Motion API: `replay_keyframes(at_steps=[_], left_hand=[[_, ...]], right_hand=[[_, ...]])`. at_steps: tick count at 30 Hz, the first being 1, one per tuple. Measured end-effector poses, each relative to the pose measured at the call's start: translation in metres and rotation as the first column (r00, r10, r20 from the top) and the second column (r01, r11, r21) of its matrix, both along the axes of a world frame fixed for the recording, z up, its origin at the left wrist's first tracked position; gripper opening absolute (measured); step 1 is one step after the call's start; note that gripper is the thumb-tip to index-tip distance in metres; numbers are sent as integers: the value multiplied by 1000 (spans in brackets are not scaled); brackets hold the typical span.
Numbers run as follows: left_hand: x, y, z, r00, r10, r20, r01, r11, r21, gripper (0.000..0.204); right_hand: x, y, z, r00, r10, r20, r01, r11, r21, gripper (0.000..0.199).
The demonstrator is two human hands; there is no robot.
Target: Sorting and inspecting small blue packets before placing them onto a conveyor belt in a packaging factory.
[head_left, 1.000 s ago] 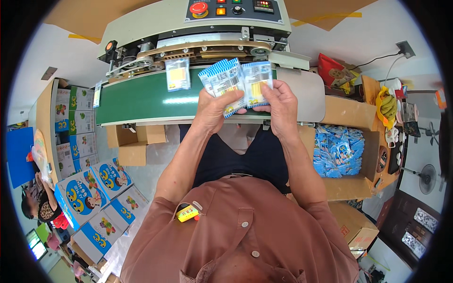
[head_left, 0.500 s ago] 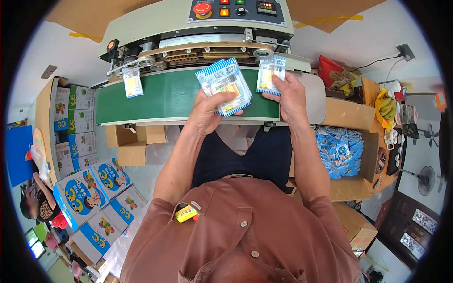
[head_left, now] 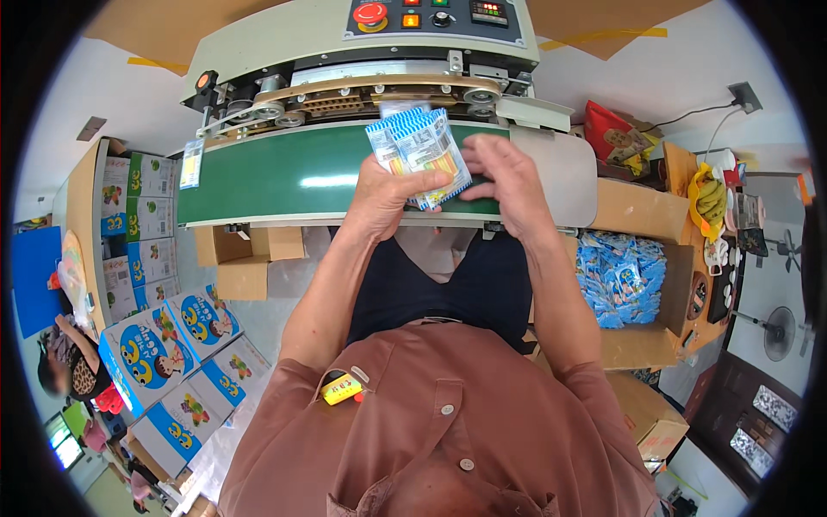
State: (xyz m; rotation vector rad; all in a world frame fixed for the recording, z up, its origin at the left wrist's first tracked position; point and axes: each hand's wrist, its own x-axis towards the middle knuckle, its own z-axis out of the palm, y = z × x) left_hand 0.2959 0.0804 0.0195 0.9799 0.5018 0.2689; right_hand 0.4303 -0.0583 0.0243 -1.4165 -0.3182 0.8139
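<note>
My left hand grips a fanned stack of blue-and-white striped plastic packets, thumb across the front. Just right of the stack, my right hand has its fingers apart and holds nothing that I can see; it is slightly blurred. Both hands are over the green conveyor belt of a band sealing machine. Partly hidden behind the stack, a clear packet sits at the sealing band. At the belt's far left end hangs another packet.
Red emergency button and lit controls top the machine. To the right, an open carton holds many blue packets. Printed cartons stand at the lower left. An open cardboard box lies below the belt. Another person is far left.
My right hand has let go of its packet, and a packet now sits at the sealing band. The earlier packet on the belt has travelled left to the end.
</note>
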Motion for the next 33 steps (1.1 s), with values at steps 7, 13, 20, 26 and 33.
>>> replay_keyframes(at_steps=[7, 13, 20, 26, 33], left_hand=[[7, -12, -10, 991, 93, 93, -90, 995, -38, 42], [3, -11, -8, 985, 116, 128, -99, 986, -133, 38], [0, -3, -6, 983, 184, 24, -179, 975, -130, 39], [-4, -1, -4, 984, 162, 71, -142, 964, -225, 40], [-4, 3, -3, 988, 147, 45, -138, 978, -158, 41]], right_hand=[[-11, -9, -19, 997, 82, -14, -80, 991, 111, 21], [-15, -6, -23, 999, -37, -32, 42, 986, 160, 17], [0, -16, -23, 969, -222, -109, 241, 944, 223, 16], [21, -24, -26, 952, -300, -58, 305, 942, 142, 19], [24, -12, -25, 960, -276, -55, 279, 959, 60, 24]])
